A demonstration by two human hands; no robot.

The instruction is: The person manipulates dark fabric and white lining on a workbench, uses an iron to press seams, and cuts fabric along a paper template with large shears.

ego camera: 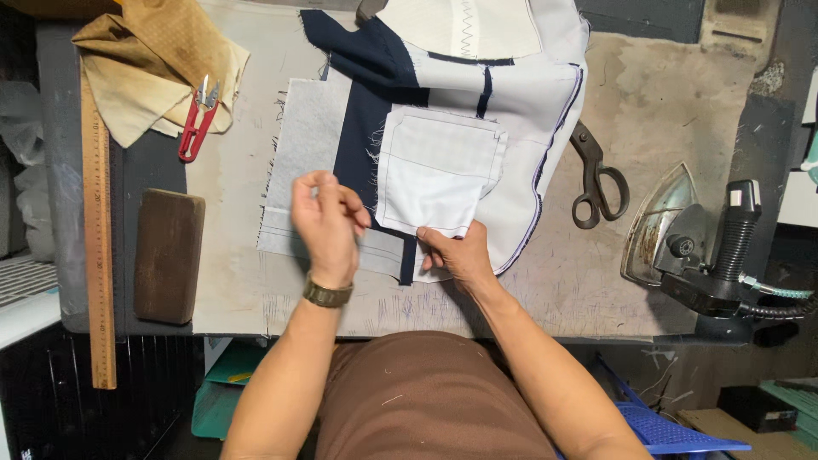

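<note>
A navy and white garment piece (511, 94) lies spread on the work table (665, 111), with a white pocket patch (434, 170) on top of it. My right hand (456, 251) presses and pinches the lower edge of the pocket patch near the table's front. My left hand (326, 217), with a watch on the wrist, hovers just left of the patch above a grey interfacing strip (311, 140), fingers curled together; I cannot tell whether it holds anything small.
Black scissors (598, 183) lie right of the fabric, and a steam iron (682, 234) rests on its side at the right edge. Red thread snips (196, 123) lie on tan cloth (158, 60) at back left. A wooden ruler (98, 238) and brown block (168, 254) sit left.
</note>
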